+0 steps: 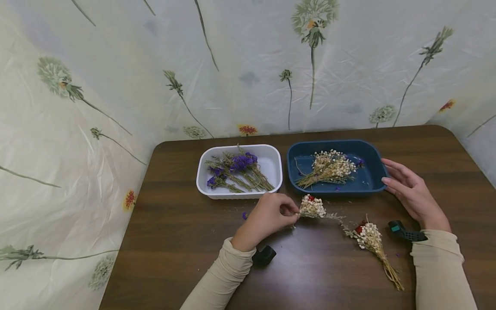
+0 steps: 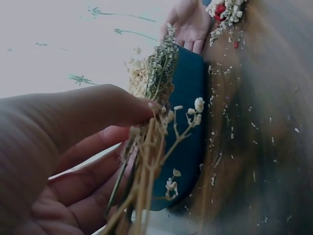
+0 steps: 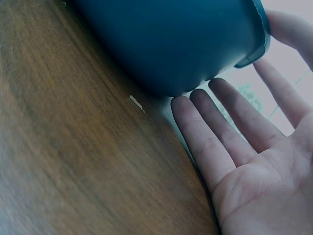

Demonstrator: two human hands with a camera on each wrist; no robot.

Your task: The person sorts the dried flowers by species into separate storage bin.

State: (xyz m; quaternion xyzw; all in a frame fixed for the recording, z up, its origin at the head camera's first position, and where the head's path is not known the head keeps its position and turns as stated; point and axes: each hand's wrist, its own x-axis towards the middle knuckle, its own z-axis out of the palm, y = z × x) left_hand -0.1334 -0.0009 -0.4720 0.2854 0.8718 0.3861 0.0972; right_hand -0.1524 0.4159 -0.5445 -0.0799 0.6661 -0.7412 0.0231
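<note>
In the head view my left hand [image 1: 271, 217] pinches a small bunch of dried white flowers [image 1: 311, 207] with a red bloom by its stems, just in front of the blue tray. Close up in the left wrist view, thumb and fingers grip the tan stems [image 2: 149, 161], and a greenish sprig shows among the heads. My right hand [image 1: 416, 193] touches the right end of the blue tray [image 1: 372, 187]; in the right wrist view its fingers [image 3: 203, 132] are mostly straight, with fingertips at the tray's wall. Inside that tray lies a larger bunch of white dried flowers [image 1: 329, 168].
A white tray [image 1: 277, 157] holding purple dried flowers [image 1: 244, 161] stands left of the blue one. Another small white-and-red bunch [image 1: 372, 241] lies on the brown table [image 1: 310, 275] near my right forearm. Flower crumbs are scattered on the wood. A patterned sheet [image 1: 248, 86] hangs behind.
</note>
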